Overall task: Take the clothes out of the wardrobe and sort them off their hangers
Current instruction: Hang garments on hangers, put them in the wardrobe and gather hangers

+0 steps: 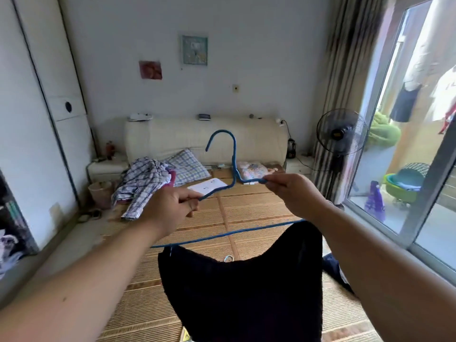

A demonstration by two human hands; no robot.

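My left grip (170,206) pinches one shoulder of the blue hanger (234,154), and my right grip (293,191) pinches the other. A black garment (241,292) hangs from its bottom bar, above the bed (246,208). A checked shirt (143,186) lies crumpled further up the bed.

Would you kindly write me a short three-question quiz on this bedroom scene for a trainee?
1. True or false: the left hand and the right hand both grip the blue hanger.
2. What hangs from the hanger's lower bar? A: a black garment; B: a white towel; C: a red coat.
3. Fill in: the checked shirt lies on the ____.
Key: 1 true; 2 A; 3 bed.
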